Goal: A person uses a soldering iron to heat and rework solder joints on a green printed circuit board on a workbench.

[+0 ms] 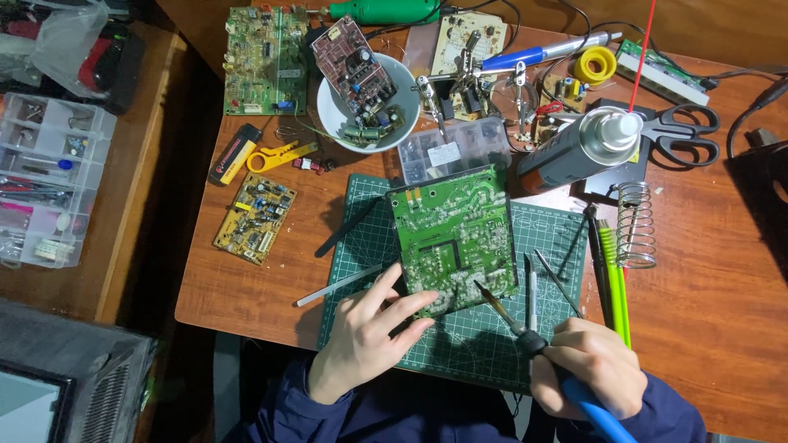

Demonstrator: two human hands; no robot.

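A green circuit board lies solder side up on a green cutting mat. My left hand rests on the mat with its fingers touching the board's near left corner. My right hand grips a blue-handled soldering iron. The iron's tip points up and left, right at the board's near edge. Thin metal tools lie on the mat just right of the board.
A white bowl with boards stands at the back, beside a clear parts box, a spray can, scissors, a coil iron stand and a helping-hands clamp. A yellow board lies at left. Plastic organisers sit far left.
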